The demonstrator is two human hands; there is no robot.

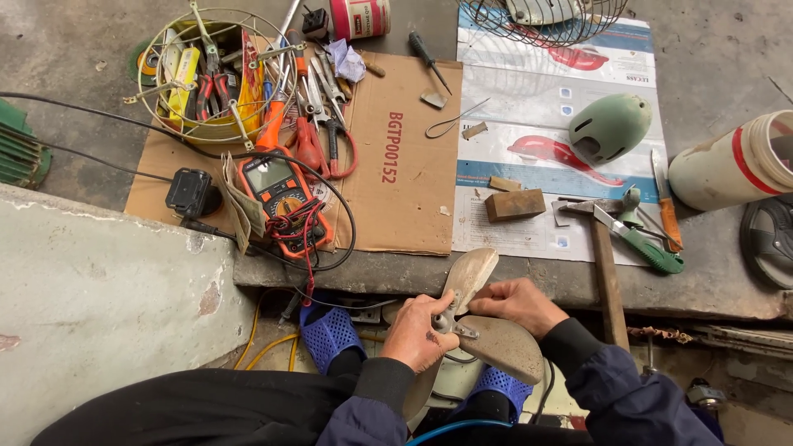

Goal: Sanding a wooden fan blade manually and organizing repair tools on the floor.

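At the lower centre of the frame, a dusty fan blade assembly (483, 318) sits gripped between both hands — the left hand (421, 330) closed around its hub, the right hand (520, 304) clasping a blade's edge. Above on the bench (702, 285) lie a hammer (605, 256) and an orange multimeter (281, 198).

Grey concrete floor (91, 33), stained and pitted, runs from nine to three o'clock. A raised concrete ledge (529, 281) crosses the centre. At eight o'clock, a pale, chipped concrete slab (99, 306). Flattened brown cardboard (405, 190) lies at twelve. Flat, even daylight; no hard shadows.
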